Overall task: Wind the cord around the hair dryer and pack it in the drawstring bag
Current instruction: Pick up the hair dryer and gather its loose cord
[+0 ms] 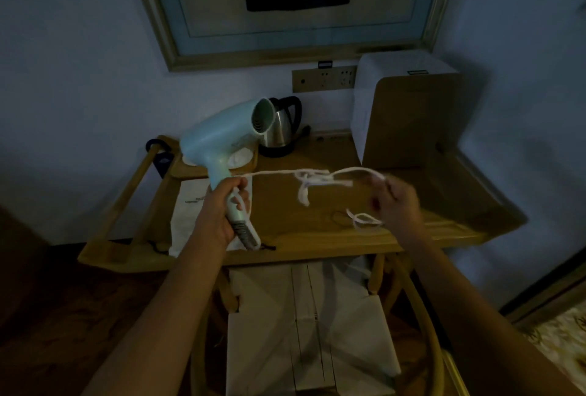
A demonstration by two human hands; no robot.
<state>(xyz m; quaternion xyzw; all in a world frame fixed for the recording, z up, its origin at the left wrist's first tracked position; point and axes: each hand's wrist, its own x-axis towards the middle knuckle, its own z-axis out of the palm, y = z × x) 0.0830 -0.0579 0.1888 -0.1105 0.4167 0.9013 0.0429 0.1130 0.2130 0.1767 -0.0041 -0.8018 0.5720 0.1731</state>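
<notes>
My left hand (pixel 218 211) grips the handle of a pale blue hair dryer (pixel 222 139), held upright above the desk with its nozzle pointing away to the right. One turn of the white cord (pixel 279 172) loops round the handle. From there the cord stretches right, tangled in the middle, to my right hand (pixel 396 202), which pinches it. A further loop of cord hangs below that hand. The white drawstring bag (pixel 187 215) lies flat on the desk under my left arm, partly hidden.
The wooden desk (pixel 317 230) carries a steel kettle (pixel 280 126), a tray with white coasters and a white box with a brown panel (pixel 409 116) at the back right. A wall socket strip sits above. A chair with a white cushion (pixel 310 316) stands below the desk's front edge.
</notes>
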